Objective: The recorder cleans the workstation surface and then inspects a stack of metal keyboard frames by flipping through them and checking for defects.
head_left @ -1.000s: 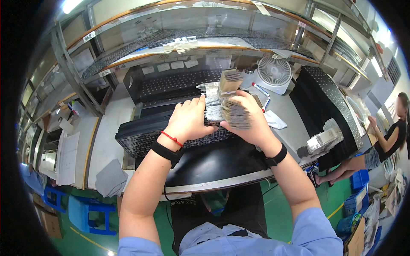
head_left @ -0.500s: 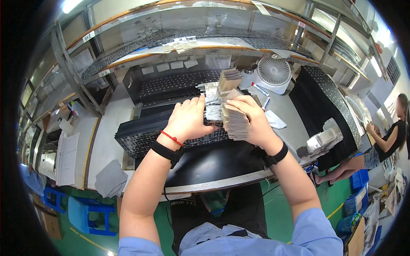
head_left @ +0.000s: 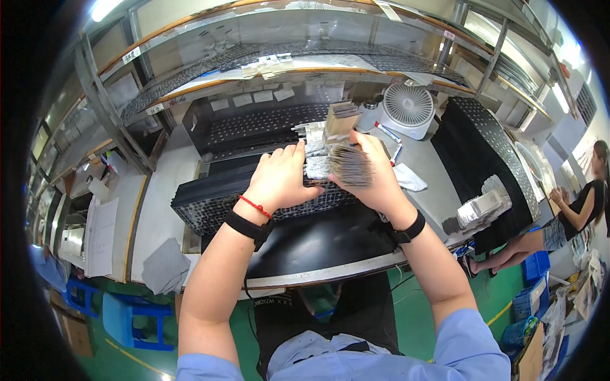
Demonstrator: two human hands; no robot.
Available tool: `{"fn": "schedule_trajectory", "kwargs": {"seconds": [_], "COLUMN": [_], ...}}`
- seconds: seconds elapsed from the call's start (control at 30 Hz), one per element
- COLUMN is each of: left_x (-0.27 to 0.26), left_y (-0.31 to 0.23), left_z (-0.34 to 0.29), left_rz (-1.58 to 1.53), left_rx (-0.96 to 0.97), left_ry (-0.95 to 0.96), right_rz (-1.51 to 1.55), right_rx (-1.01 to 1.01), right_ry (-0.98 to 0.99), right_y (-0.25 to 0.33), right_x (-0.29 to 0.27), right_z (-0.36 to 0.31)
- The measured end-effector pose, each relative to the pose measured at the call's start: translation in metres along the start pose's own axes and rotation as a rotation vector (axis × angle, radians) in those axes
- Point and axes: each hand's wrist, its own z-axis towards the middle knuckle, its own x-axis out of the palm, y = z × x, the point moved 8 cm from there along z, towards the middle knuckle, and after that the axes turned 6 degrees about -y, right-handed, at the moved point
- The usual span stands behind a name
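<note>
From where I stand, the person's right hand (head_left: 385, 181) has its grip closed around a thick bundle of thin beige-grey strips (head_left: 351, 167), held above the front edge of a long row of black dotted sheets (head_left: 219, 200) on the grey worktop (head_left: 416, 152). The left hand (head_left: 279, 178) lies flat upon this row, its thumb spread apart from the fingers.
</note>
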Motion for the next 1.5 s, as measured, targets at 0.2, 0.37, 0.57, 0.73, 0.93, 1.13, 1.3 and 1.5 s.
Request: {"fn": "schedule_trajectory", "kwargs": {"seconds": [0.2, 0.37, 0.57, 0.73, 0.93, 1.13, 1.3, 1.5], "left_x": [-0.002, -0.001, -0.001, 0.0, 0.0, 0.0, -0.005, -0.002], "left_y": [-0.001, -0.001, -0.001, 0.001, -0.001, 0.001, -0.004, -0.004], "left_z": [0.0, 0.0, 0.001, 0.0, 0.001, 0.0, 0.001, -0.004], "left_rz": [0.005, -0.007, -0.003, -0.005, -0.011, -0.003, -0.017, 0.005], "left_rx": [-0.004, 0.0, 0.001, -0.002, 0.002, -0.009, -0.022, 0.02], "left_ry": [0.005, 0.003, 0.004, 0.005, 0.002, 0.006, 0.022, -0.016], "right_rz": [0.031, -0.018, -0.002, -0.068, -0.131, -0.041, 0.316, -0.037], "right_rx": [0.137, 0.001, 0.017, -0.008, 0.012, -0.075, 0.044, 0.073], "right_ry": [-0.006, -0.015, -0.012, 0.006, -0.021, 0.132, 0.263, 0.04], "right_y": [-0.006, 0.002, 0.001, 0.007, 0.0, 0.008, 0.001, -0.001], "right_x": [0.001, -0.001, 0.003, 0.004, -0.001, -0.001, 0.009, -0.008], "right_z": [0.0, 0.004, -0.002, -0.002, -0.004, 0.01, 0.008, 0.012]}}
